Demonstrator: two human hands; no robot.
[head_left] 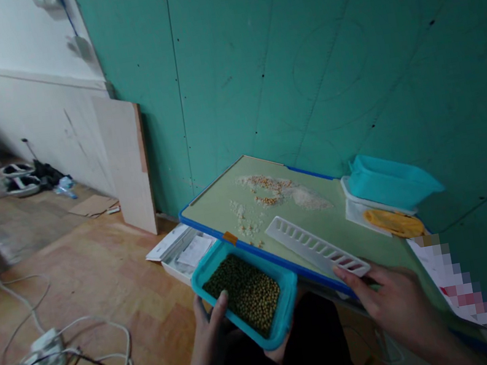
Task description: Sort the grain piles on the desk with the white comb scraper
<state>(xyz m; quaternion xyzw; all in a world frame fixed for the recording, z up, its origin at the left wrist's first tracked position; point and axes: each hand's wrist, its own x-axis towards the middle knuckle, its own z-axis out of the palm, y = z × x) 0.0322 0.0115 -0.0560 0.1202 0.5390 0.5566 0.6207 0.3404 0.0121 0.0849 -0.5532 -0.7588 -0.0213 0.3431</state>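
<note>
My left hand (212,323) grips a teal plastic tub (291,302) by its near left side, thumb over the rim. Dark green beans (236,277) and yellowish beans (266,300) fill it in two adjoining patches. The tub is held just off the table's front edge, over my lap. In my right hand (390,292) is the near end of a long white plastic strip (300,241) with a row of slots. That strip lies or hovers low over the tabletop (222,195); contact cannot be told. Beyond it are scattered white grains (311,198) and orange-yellow kernels (272,184).
Against the green wall, a second teal tub (387,180) rests on a white tray (354,207) beside a yellow cloth-like item (393,223). An open white box (178,255) stands left of the table. Cables and a power strip (43,353) cover the floor at left.
</note>
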